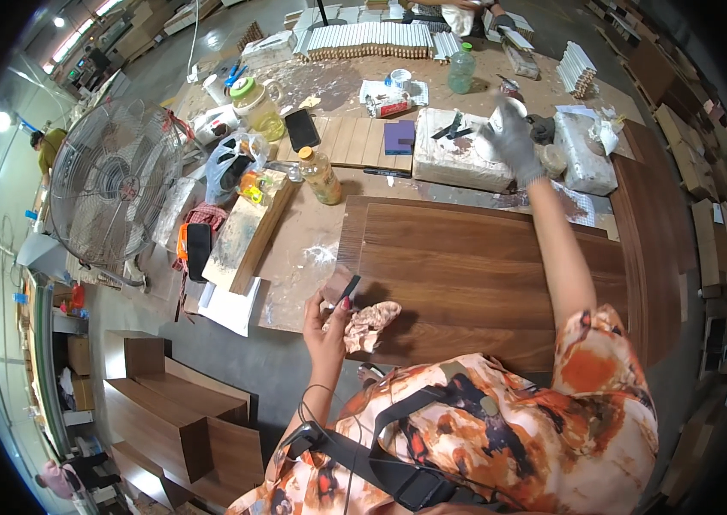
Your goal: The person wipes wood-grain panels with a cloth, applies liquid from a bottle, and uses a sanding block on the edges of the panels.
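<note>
My left hand (326, 330) is bare and closed at the front edge of the table. It grips a short, flat black stick (351, 287) and a crumpled, pinkish cloth (372, 324). Beneath and beside it lies a dark brown wood-grain panel (458, 275). My right hand (514, 150), in a grey glove, reaches across the panel to the far side. Its blurred fingers are at a white cup (508, 118), next to a white foam-like block (462, 159) with black strips (454, 129) on it. Whether they grip the cup is unclear.
A yellow-capped bottle (321, 178), a green-lidded jug (259, 110), a phone (302, 130) and a plastic bag (233, 161) stand to the left. Beyond is a large fan (119, 182). Brown panels (651, 232) lie at the right. Another person's gloved hand (503, 21) is across the table.
</note>
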The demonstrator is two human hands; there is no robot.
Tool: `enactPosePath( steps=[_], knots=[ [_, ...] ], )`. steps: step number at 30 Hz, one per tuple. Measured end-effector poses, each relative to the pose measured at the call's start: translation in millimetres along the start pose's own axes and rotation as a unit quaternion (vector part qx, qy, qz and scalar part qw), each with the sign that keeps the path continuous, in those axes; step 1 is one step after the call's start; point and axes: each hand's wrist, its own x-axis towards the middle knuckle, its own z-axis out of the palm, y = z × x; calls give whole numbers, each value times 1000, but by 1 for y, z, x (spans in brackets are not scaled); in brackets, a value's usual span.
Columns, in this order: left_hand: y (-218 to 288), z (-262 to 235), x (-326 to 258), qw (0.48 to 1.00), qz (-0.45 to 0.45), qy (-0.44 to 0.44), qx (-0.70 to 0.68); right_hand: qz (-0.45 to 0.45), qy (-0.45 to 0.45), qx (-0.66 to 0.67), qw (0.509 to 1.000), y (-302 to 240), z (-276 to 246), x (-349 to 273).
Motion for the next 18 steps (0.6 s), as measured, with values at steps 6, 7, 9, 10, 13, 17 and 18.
enactPosePath(
  steps=[6, 7, 9, 10, 13, 17, 18],
  knots=[
    [3, 45, 12, 995, 63, -41, 65, 222, -323, 547, 740, -209, 20, -150],
    [5, 52, 13, 989, 96, -64, 96, 231, -331, 582, 706, -222, 25, -165],
    [-1, 65, 14, 988, 78, -113, 66, 317, -334, 683, 568, -225, 36, -191],
    [1, 72, 15, 985, 85, -126, 75, 314, -255, 726, 557, -229, 45, -197],
    [0, 83, 16, 986, 77, -125, 79, 312, -258, 725, 557, -214, 46, -203],
    [5, 87, 23, 970, 110, -152, 152, 309, -225, 717, 583, -203, 48, -207],
    [5, 86, 25, 968, 98, -158, 166, 307, -239, 706, 592, -196, 54, -208]
  ],
)
